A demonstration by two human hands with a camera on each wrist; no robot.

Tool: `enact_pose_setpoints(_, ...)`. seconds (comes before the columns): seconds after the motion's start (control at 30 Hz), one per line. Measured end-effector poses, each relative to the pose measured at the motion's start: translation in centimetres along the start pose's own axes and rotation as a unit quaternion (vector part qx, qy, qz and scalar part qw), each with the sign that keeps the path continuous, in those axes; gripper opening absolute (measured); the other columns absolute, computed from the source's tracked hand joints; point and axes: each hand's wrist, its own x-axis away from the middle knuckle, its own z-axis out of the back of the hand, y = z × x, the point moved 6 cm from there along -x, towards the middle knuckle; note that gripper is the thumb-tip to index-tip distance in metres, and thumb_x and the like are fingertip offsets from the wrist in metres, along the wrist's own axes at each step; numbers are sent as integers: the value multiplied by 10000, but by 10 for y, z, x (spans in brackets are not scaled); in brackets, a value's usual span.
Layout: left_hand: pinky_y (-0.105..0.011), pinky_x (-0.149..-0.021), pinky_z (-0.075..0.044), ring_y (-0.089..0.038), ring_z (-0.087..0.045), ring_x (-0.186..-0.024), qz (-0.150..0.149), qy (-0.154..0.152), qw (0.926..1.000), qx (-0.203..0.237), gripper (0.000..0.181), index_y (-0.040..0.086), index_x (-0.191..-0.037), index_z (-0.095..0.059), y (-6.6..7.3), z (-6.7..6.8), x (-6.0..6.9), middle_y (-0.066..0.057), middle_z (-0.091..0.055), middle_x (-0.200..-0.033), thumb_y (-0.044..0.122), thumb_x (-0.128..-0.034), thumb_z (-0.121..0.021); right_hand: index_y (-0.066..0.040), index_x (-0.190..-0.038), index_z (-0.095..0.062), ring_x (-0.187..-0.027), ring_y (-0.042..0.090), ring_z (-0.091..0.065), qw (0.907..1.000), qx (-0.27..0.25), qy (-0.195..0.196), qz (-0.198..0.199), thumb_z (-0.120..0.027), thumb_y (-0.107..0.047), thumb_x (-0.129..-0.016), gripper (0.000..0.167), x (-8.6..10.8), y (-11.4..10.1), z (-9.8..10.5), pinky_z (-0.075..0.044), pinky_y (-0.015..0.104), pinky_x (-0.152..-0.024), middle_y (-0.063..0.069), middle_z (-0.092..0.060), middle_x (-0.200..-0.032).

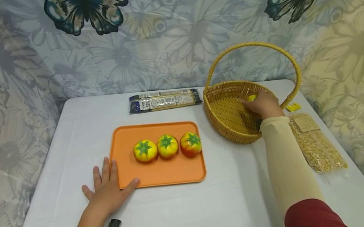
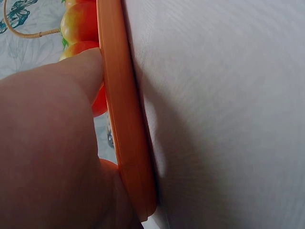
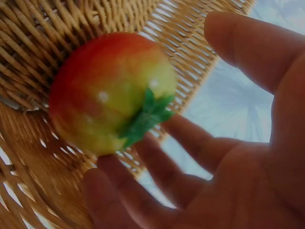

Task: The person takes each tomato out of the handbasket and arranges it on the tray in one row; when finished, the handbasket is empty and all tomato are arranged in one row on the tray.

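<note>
My left hand point(image 1: 108, 193) rests with spread fingers at the near left corner of an orange tray point(image 1: 167, 173); its thumb lies over the rim. Three red-and-yellow tomatoes point(image 1: 167, 146) with green leafy tops sit in a row on that tray. My right hand point(image 1: 265, 106) reaches inside a wicker basket point(image 1: 228, 115) with a tall arched handle. Another tomato point(image 3: 105, 95) lies against the basket's woven wall in the right wrist view. The right fingertips point(image 3: 155, 148) are at its leafy side, while the thumb stands well apart from it.
Behind the tray lies a long dark-blue and clear packet point(image 1: 165, 100). Right of the basket are a bag of yellow kernels point(image 1: 319, 146) and a small yellow piece point(image 1: 293, 107). A butterfly-patterned cloth point(image 1: 169, 42) hangs behind the white table point(image 1: 193, 221).
</note>
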Motion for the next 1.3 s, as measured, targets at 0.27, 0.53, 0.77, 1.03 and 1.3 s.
enact_pose_setpoints(0.27, -867, -1008, 195, -542, 240, -1531, -17, 4, 10000, 6, 1222, -40, -1675, -37, -1, -1, -1, -231, 163, -1738, 822, -947, -508, 115, -1595, -332, -1477, 655, -124, 9997, 210, 68, 144, -455, -406, -1115, 718, -11, 3, -7, -170, 710, -1191, 470, -185, -1594)
enact_pose_setpoints(0.53, -866, -1015, 189, -541, 236, -1534, -23, 19, 10000, 17, 1209, -40, -1675, -42, 1, 0, 0, -233, 156, -1739, 808, -955, -515, 88, -1593, -366, -1495, 605, -179, 9988, 325, 191, 300, -472, -355, -1106, 666, -20, 3, -4, -134, 668, -1219, 419, -268, -1610)
enact_pose_setpoints(0.77, -863, -1013, 197, -538, 243, -1532, -53, 0, 10000, 42, 1214, -40, -1675, -35, 1, 1, 1, -234, 160, -1737, 812, -954, -511, 100, -1578, -388, -1470, 554, -320, 9992, -161, 180, 310, -605, -390, -1061, 745, -21, 9, -9, -293, 640, -1188, 362, -341, -1615)
enact_pose_setpoints(1.03, -849, -1029, 200, -520, 238, -1542, -53, 38, 9999, 85, 1191, -35, -1678, -47, -1, -1, 0, -222, 148, -1744, 790, -963, -523, 93, -1618, -298, -1500, 552, -271, 9976, -348, -429, 416, -636, -425, -1046, 842, -25, 10, -22, -300, 670, -1174, 345, -243, -1669)
enact_pose_setpoints(1.3, -850, -1036, 190, -516, 230, -1547, -30, 65, 10000, 58, 1202, -27, -1681, -50, -3, 0, 1, -208, 146, -1749, 806, -953, -521, 86, -1607, -330, -1458, 555, -342, 9980, -66, -375, 514, -598, -489, -1053, 843, -21, 4, -21, -336, 675, -1149, 359, -317, -1628)
